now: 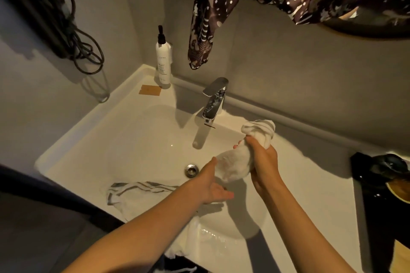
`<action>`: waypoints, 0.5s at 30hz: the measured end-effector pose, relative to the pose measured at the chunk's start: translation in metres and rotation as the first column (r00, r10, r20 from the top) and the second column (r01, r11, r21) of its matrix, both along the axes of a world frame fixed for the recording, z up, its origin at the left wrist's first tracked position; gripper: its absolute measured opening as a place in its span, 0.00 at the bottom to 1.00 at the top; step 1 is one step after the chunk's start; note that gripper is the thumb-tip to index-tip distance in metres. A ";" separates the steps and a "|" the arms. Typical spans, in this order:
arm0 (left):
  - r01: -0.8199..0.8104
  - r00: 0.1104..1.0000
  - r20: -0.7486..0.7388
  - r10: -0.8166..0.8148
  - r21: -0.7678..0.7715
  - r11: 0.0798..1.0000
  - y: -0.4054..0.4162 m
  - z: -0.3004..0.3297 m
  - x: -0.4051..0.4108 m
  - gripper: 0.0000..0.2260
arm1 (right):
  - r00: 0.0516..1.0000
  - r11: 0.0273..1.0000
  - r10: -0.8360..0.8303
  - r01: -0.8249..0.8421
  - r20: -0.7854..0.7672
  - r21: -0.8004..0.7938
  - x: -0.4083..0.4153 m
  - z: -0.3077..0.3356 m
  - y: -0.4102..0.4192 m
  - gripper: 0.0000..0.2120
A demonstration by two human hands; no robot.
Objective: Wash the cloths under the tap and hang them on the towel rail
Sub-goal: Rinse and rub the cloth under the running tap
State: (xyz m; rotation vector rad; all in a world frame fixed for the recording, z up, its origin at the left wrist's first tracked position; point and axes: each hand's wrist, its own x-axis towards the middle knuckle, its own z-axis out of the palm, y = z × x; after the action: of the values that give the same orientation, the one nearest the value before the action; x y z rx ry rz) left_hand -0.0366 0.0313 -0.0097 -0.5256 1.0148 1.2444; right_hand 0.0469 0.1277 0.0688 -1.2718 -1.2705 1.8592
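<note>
Cloths [235, 162]: two; hands [264, 162]: two; tap [214, 101]: one.

Dim warm light falls on plain grey walls [288, 68]. A white vanity top [310, 184] runs along the back wall, where patterned dark fabric [206, 17] hangs. Black coiled cables [84, 51] hang on the left wall, casting shadows.

Glossy white basin [93, 139], polished metal tap [214, 99], soft cloth.

From my seat I see the tap and the drain ring [191, 170] as shiny chrome; the white cloth [235, 162] in my right hand [264, 162] looks thick and nubbly. The striped cloth [137, 195] near the front rim is thinner weave. The pump bottle [163, 62] at far left looks like smooth matt plastic, the wall [288, 68] matt grey.
</note>
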 end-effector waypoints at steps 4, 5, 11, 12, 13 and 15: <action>-0.269 0.963 0.013 0.270 0.122 0.955 0.015 0.020 -0.004 0.24 | 0.990 0.991 0.029 -0.047 -0.141 -0.124 0.010 0.012 -0.006 0.07; -0.257 0.964 -0.044 0.264 0.112 0.960 0.016 0.025 -0.007 0.21 | 0.995 0.993 0.063 -0.070 -0.077 -0.092 0.014 0.009 -0.007 0.07; -0.227 0.912 -0.313 0.264 0.150 0.962 0.023 0.047 -0.010 0.06 | 0.842 0.776 0.252 -0.470 0.476 0.420 0.034 -0.026 -0.003 0.16; -0.235 0.896 -0.346 0.277 0.158 0.959 0.025 0.049 -0.010 0.05 | 0.772 0.722 0.267 -0.557 0.577 0.411 0.035 -0.032 -0.004 0.18; -0.217 0.877 -0.403 0.262 0.155 0.964 0.027 0.050 -0.010 0.06 | 0.709 0.696 0.267 -0.610 0.653 0.379 0.034 -0.037 -0.007 0.19; -0.146 0.853 -0.481 0.203 0.154 0.977 0.031 0.053 -0.004 0.10 | 0.640 0.679 0.221 -0.642 0.736 0.355 0.029 -0.045 -0.019 0.17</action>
State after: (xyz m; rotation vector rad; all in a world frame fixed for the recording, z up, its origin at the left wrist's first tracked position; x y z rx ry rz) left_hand -0.0409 0.0624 0.0436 -0.2099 1.3360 1.6403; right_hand 0.0759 0.1091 0.0237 -1.3230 -2.5351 1.0713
